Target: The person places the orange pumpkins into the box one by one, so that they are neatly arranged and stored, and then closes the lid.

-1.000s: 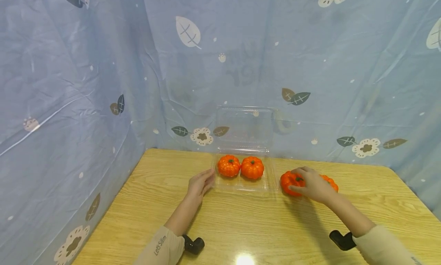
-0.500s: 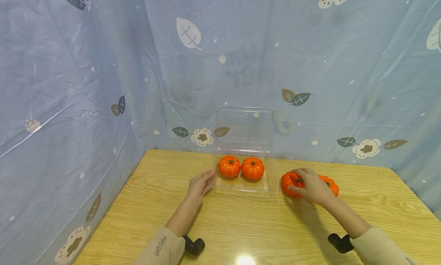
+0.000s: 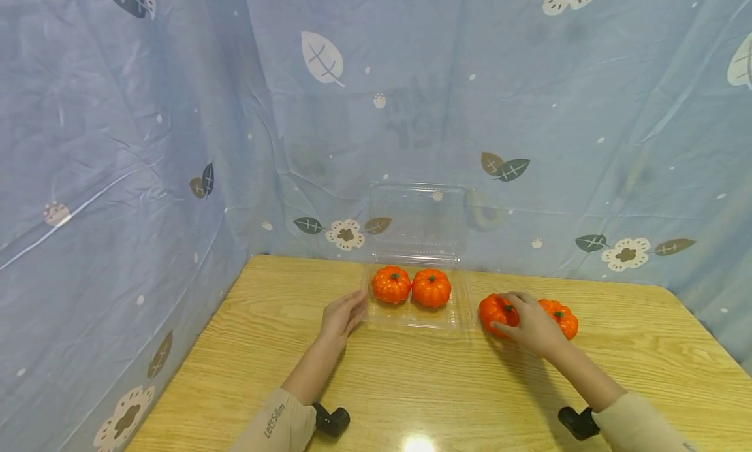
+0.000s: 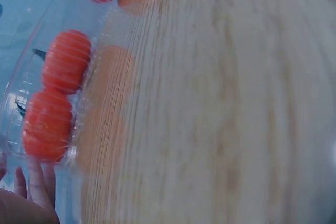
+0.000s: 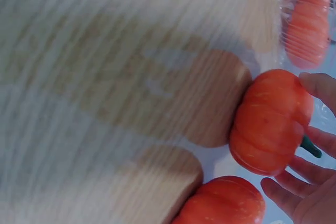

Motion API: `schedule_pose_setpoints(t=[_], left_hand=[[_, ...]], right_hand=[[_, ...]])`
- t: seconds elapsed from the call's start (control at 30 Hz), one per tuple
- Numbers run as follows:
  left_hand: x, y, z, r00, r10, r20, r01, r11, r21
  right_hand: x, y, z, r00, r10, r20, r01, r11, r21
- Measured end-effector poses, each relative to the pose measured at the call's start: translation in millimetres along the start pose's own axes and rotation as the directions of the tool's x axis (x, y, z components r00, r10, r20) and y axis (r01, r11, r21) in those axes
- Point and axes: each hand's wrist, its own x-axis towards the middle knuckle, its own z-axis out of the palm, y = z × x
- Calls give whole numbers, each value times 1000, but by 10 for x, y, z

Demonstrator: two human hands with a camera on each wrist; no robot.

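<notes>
A clear plastic clamshell container (image 3: 411, 318) stands at the back of the table with its lid raised. Two orange toy pumpkins with green stems, the left one (image 3: 391, 285) and the right one (image 3: 431, 288), sit side by side in it. My left hand (image 3: 342, 316) touches the container's left side with fingers extended, as the left wrist view (image 4: 37, 190) also shows. Right of the container, my right hand (image 3: 530, 324) holds a third pumpkin (image 3: 493, 313) on the table, thumb at its near side and fingers over the far side (image 5: 270, 121).
Another orange pumpkin (image 3: 561, 319) lies just right of my right hand, partly hidden by it. A blue patterned curtain (image 3: 423, 112) hangs close behind the wooden table (image 3: 405, 387) and along its left side. Light glares at the table's near edge.
My right hand has shifted slightly left and closer around the third pumpkin, uncovering more of the pumpkin at its right. The left hand and the container stay in place.
</notes>
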Motion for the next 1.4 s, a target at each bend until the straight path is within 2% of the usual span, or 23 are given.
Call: schedule_pose_setpoints(t=[0.3, 0.63, 1.07, 1.4], left_hand=[[-5, -4, -2, 1000, 2, -8, -2, 1000, 0], [9, -6, 7, 1000, 3, -24, -3, 1000, 2], [12, -16, 17, 1000, 11, -28, -11, 1000, 3], [14, -15, 9, 1000, 3, -25, -3, 1000, 3]], right_hand=[[-22, 59, 112, 999, -8, -53, 9, 999, 32], [-41, 73, 189, 994, 21, -104, -16, 999, 50], [-7, 45, 185, 996, 34, -80, -32, 999, 30], [31, 41, 175, 997, 19, -76, -14, 998, 63]])
